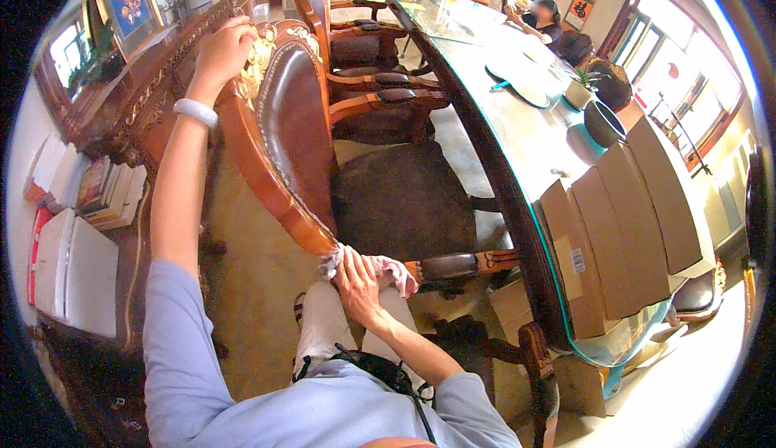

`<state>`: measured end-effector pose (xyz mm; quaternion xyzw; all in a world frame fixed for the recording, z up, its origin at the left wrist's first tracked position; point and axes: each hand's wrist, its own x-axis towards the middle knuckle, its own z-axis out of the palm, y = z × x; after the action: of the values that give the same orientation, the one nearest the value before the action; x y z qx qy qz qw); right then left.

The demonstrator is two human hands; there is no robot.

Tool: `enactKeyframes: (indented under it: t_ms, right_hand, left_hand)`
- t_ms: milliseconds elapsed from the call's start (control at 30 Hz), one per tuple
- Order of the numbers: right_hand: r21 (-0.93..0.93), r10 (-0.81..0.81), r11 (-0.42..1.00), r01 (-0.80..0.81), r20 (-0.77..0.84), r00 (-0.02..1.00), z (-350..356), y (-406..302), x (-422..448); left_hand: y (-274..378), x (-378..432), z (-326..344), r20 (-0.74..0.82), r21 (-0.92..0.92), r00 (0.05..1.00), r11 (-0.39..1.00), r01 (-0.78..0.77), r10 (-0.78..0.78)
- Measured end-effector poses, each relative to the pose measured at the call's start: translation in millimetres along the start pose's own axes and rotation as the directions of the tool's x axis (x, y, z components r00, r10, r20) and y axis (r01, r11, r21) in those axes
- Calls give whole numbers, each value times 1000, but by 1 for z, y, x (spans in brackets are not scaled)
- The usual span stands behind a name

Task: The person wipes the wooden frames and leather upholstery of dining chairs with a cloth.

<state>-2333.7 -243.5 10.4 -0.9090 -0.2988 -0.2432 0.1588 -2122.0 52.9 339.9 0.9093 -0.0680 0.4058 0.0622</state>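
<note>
A carved wooden armchair (291, 138) with a brown leather back and gilded crest stands right before me. My left hand (227, 44), with a pale bangle on its wrist, grips the top of the backrest near the gold carving (257, 63). My right hand (359, 283) presses a pinkish-white cloth (394, 271) against the lower side of the back frame, close to where the armrest (451, 266) begins. Part of the cloth is hidden beneath the fingers. The dark seat (406, 199) lies past the backrest.
A long glass-topped table (461, 84) runs along the right, with cardboard boxes (624, 229), a potted plant (580, 89) and a dark bowl (603, 123) on it. More armchairs (376, 54) line it. A carved cabinet (139, 114) stands left. Two people (542, 23) sit at the far end.
</note>
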Motion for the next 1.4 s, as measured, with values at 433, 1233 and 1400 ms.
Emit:
enactKeyframes:
  t_ms: [433, 1233, 1400]
  right_hand:
    - [246, -164, 961, 125, 145, 976, -24, 31, -9]
    - [-203, 89, 976, -81, 30, 996, 19, 0, 23]
    - [9, -63, 998, 63, -4, 998, 1, 1, -10]
  left_hand:
    - [5, 2, -8, 75, -88, 996, 995, 49, -42]
    - [-43, 17, 24, 29, -6, 995, 996, -93, 93]
    - [-53, 13, 19, 4, -43, 995, 994, -104, 104]
